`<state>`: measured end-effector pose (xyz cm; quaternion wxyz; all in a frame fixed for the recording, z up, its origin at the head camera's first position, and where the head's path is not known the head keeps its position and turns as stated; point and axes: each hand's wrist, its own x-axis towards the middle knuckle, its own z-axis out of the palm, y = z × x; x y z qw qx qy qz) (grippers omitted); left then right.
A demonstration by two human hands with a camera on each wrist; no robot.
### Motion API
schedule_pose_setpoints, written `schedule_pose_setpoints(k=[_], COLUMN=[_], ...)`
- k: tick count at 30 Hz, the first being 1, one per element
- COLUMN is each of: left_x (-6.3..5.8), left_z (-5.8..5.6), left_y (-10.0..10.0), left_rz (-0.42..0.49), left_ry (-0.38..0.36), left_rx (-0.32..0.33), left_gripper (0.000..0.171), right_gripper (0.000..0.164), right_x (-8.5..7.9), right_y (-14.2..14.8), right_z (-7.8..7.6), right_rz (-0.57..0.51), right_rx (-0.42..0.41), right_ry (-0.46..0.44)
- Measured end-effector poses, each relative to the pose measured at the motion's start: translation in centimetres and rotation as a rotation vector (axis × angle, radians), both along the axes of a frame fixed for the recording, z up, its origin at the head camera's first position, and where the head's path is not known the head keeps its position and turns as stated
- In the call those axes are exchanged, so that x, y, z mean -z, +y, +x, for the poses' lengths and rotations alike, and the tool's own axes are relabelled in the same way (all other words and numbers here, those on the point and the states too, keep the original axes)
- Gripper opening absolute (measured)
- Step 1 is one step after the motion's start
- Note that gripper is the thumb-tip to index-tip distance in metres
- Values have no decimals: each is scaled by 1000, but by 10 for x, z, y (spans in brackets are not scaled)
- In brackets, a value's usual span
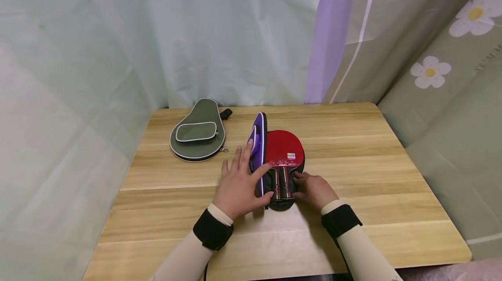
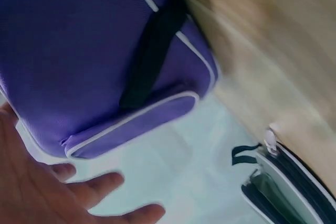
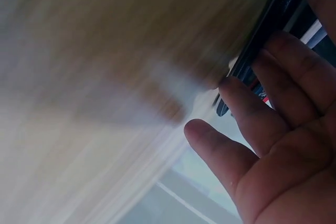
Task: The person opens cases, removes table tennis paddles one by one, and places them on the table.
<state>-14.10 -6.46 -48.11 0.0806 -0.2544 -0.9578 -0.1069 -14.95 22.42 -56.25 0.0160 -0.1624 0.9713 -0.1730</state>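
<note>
A purple paddle case stands unfolded on the table, its purple lid tipped up on the left. In its black lower half lies a red table tennis paddle face, with two striped handles side by side below it. My left hand is at the raised lid with fingers spread, some along its outer side, the thumb and another finger reaching over toward the handles. In the left wrist view, those outer fingers are extended beside the purple fabric. My right hand has its fingertips at the case's right edge, by the handles.
A grey-green paddle case with a front pocket and black strap lies at the back left of the wooden table. Pale curtains hang behind the table and along its sides.
</note>
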Motion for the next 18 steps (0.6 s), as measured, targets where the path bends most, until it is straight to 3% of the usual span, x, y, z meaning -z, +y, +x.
schedule_pose_setpoints(k=[8,12,16,18], left_x=[4,6,8,9], left_z=[5,4,2,1], left_y=[-22,-32,-37,-36], left_rz=[-19,-48,-82,-86], left_ry=[147,145,103,98], left_rx=[-93,-112,-85,-65], left_gripper=[81,77,75,74], right_gripper=[50,52,56,57], right_x=[-33,-7,23,26], right_y=[-12,-4,6,10], right_z=[7,-2,-11,-13], right_rz=[2,22,64,80], right_rx=[40,44,49,59], right_ry=[-54,-40,0,3])
